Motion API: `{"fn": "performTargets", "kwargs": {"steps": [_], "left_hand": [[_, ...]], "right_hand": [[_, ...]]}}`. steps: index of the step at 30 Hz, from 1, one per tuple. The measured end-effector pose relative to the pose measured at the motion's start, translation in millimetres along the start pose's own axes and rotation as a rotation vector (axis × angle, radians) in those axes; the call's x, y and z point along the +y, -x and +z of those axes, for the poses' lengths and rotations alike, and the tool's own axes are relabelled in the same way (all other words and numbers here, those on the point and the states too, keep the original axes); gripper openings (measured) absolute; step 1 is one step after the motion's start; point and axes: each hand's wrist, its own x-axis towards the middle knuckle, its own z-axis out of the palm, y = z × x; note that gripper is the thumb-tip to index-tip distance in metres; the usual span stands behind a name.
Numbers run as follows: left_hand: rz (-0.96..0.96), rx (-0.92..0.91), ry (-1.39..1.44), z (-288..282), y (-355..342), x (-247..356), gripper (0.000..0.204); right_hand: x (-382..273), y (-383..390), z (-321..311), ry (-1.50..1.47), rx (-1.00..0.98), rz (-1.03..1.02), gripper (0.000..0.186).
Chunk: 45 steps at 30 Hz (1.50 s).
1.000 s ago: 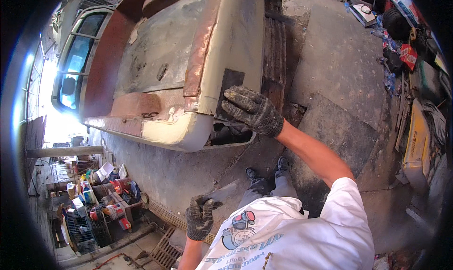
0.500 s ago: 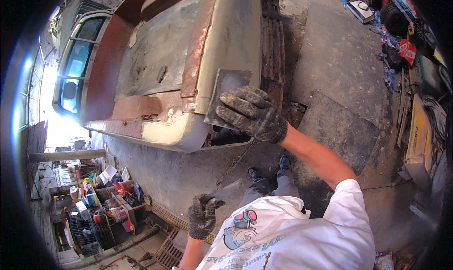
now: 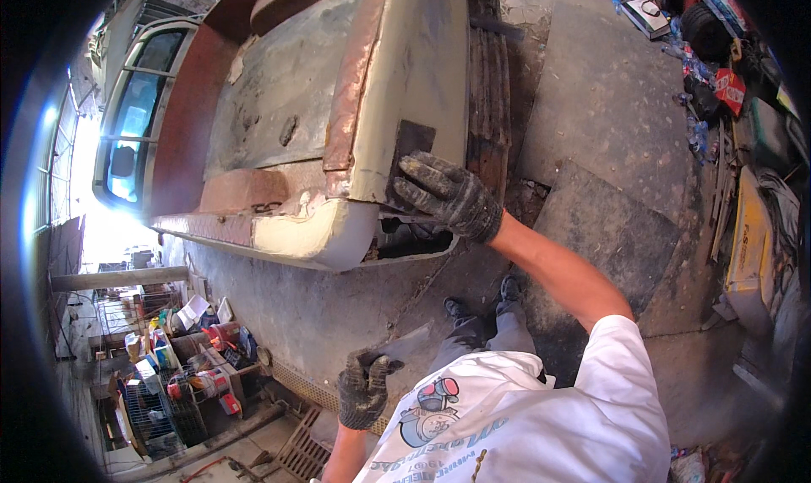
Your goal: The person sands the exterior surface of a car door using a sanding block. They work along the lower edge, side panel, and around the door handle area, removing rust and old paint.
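My right hand [image 3: 448, 196], in a dirty dark glove, holds a dark flat rectangular piece [image 3: 414, 137] against the cream end panel [image 3: 422, 69] of a pickup bed, just above a dark opening [image 3: 405, 240] at its corner. My left hand [image 3: 361, 388], also gloved, is low near my white T-shirt, fingers closed on a thin pale flat sheet [image 3: 401, 341]. The bed has rusty reddish edges [image 3: 351, 86] and a worn grey floor [image 3: 262, 103].
Shelves with cans and containers [image 3: 194, 356] stand at lower left. Bottles and clutter [image 3: 693, 120], tyres [image 3: 705, 31] and a yellow panel [image 3: 743, 238] line the right. Grey sheets [image 3: 604, 103] lie on the floor. The truck cab [image 3: 135, 111] is at left.
Half a second ago the dark piece was tilted off the panel and appeared larger; now it lies flat against it, my right hand slightly higher. My left hand is nearly still.
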Motion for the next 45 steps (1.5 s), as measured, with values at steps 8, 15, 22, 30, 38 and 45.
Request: {"fn": "performTargets", "kwargs": {"steps": [8,15,22,30,38,45], "left_hand": [[0.011,0.015,0.004,1.6,-4.0,0.2,0.013],[0.060,-0.027,-0.017,11.3,-11.8,-6.8,0.013],[0.047,-0.032,-0.086,10.0,-9.6,-7.3,0.016],[0.051,-0.044,-0.039,4.8,-7.5,-17.1,0.015],[0.117,0.008,0.046,5.1,-5.0,-19.6,0.013],[0.035,-0.008,-0.065,3.6,-5.1,-14.4,0.013]], "right_hand": [[-15.5,-3.0,-71.8,-0.074,-0.167,0.255,0.041],[-61.8,-42.7,-98.6,-0.114,-0.203,0.348,0.025],[-56.5,-44.5,-79.7,-0.036,-0.245,0.350,0.022],[-49.8,-34.9,-97.5,-0.175,-0.438,0.759,0.029],[-38.8,-67.0,-81.8,0.076,-0.087,0.091,0.051],[-43.8,-51.3,-49.1,0.057,-0.046,0.089,0.044]]}}
